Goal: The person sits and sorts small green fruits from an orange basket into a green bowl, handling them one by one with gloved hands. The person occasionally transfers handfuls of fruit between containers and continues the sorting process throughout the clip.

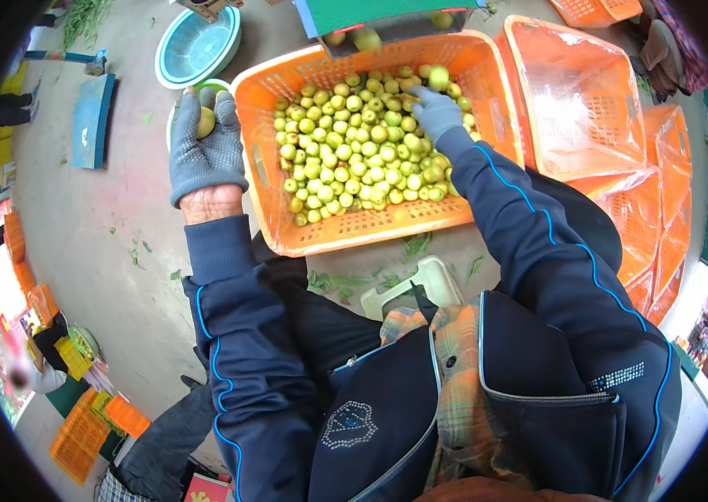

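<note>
An orange plastic crate (379,232) lined with clear film stands before me, holding a layer of small yellow-green fruits (357,147). My left hand (208,141), in a grey dotted knit glove, is raised palm up at the crate's left side with a green fruit (205,123) held against the fingers. My right hand (437,113), gloved in grey, reaches into the crate at the upper right; its fingertips are among the fruits and whether they grip one is unclear. Above the crate's far edge is a green-topped chute (385,16) with a few fruits at its openings.
Blue-green plastic basins (198,47) stand at the upper left. More film-lined orange crates (580,100) are at the right. A blue board (93,122) lies on the floor to the left. A pale plastic stool (439,282) is near my legs. Other people are at the edges.
</note>
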Available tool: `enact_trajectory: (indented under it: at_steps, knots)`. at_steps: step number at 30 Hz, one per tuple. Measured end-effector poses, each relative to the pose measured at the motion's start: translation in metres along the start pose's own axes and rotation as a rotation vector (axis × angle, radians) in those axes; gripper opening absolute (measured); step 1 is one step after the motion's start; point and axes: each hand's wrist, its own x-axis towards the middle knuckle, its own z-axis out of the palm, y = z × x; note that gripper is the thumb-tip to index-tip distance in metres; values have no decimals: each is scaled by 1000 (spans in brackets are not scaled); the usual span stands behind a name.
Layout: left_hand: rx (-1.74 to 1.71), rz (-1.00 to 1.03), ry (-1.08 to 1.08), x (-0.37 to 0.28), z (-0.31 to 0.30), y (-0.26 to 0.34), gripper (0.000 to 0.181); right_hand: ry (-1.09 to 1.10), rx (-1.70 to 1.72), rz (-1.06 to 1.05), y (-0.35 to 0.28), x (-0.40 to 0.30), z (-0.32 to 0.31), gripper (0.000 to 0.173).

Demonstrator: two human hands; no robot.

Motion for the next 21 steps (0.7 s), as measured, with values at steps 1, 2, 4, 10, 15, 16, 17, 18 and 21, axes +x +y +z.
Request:
enact_trajectory:
  at_steps: [1, 2, 4, 10, 15, 16, 17, 18, 21]
  knots:
    - [-16, 0, -10, 1, 3, 1, 25, -28, 1, -21, -7, 7, 6, 31]
    - [-31, 1, -19, 2, 6, 4, 25, -55, -73, -77, -6, 18, 20, 31]
    - [-50, 19, -44, -3, 7, 7, 22, -262, -160, 64, -47, 29, 18, 32]
    - [-66, 39, -55, -21, 2, 10, 23, -380, -333, -170, -68, 51, 73, 41]
    - [-80, 126, -11, -34, -8, 29, 26, -438, -401, -128, -82, 36, 96, 30]
    - [-81, 142, 0, -36, -7, 29, 27, -407, -389, -110, -80, 29, 101, 27]
    - [-89, 152, 6, -38, -7, 30, 27, -373, -369, -124, -75, 24, 103, 26]
    - [-97, 158, 11, -40, -5, 30, 27, -339, -349, -134, -71, 18, 100, 25]
    - [-167, 169, 36, -56, -4, 39, 25, -334, -289, -109, -72, -8, 89, 27]
